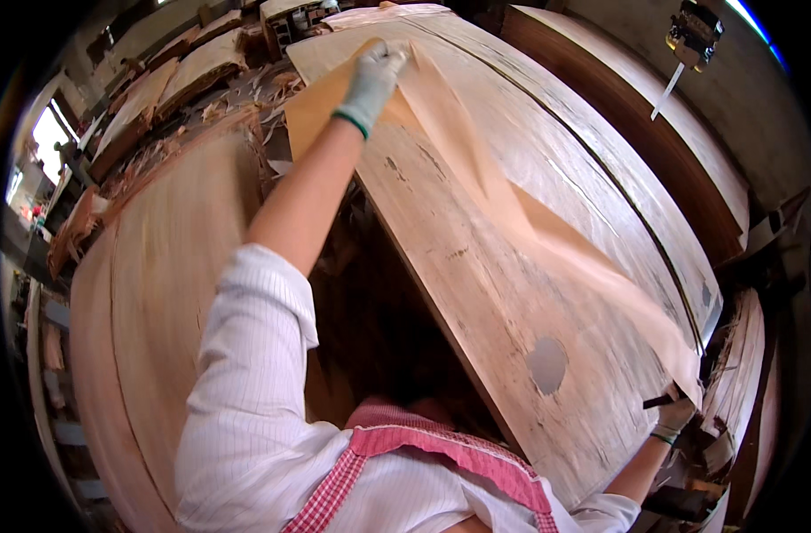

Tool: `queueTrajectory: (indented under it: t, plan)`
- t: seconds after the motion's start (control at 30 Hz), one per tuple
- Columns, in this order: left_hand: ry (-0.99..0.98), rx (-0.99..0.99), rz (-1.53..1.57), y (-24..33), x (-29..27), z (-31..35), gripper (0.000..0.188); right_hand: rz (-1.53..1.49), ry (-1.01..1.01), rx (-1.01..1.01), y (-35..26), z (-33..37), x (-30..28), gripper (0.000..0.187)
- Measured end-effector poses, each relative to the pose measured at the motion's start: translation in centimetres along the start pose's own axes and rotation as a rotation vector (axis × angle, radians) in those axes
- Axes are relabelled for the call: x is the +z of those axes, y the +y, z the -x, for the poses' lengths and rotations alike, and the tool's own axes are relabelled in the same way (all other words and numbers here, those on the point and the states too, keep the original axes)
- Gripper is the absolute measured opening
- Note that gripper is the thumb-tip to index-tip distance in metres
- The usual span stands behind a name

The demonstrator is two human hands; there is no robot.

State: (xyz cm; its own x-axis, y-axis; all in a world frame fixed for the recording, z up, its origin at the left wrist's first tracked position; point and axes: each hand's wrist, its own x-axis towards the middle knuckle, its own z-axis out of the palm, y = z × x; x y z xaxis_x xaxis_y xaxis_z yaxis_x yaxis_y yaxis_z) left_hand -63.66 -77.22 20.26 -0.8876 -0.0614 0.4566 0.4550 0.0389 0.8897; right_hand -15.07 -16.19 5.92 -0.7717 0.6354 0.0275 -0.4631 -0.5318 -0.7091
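Note:
My left hand, in a whitish glove with a green cuff, is stretched far forward. Its fingers are closed on the edge of a thin tan wood veneer sheet. That sheet runs in a raised fold diagonally toward the lower right. There my right hand, gloved too, is closed at the sheet's near corner. A dark, narrow object sticks out from the right hand; its kind is unclear. Under the sheet lies a wide wooden panel with dark marks and a grey, hole-like patch.
A long dark gap splits the panel surface on the right. Stacked boards stand along the right wall. Another pale wood stack is at my left. Torn veneer scraps litter the far left, and ragged strips lie beyond my right hand.

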Motion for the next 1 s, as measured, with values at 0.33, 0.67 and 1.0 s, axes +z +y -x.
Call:
queueTrajectory:
  t: [0.33, 0.67, 1.0]
  plan:
    - [-0.060, -0.740, 0.483, -19.3, 10.9, 15.4, 0.011, 1.346, 0.479, 0.672, -8.6, 7.4, -7.8, 0.011]
    - [0.068, -0.878, 0.151, -31.2, 3.8, 10.2, 0.013, 1.418, 0.658, 0.498, 8.9, 13.4, -5.3, 0.008]
    - [-0.243, -1.112, 0.203, -34.3, 0.9, 11.7, 0.011, 1.037, 1.022, 0.000, 18.1, 19.6, -8.6, 0.015]
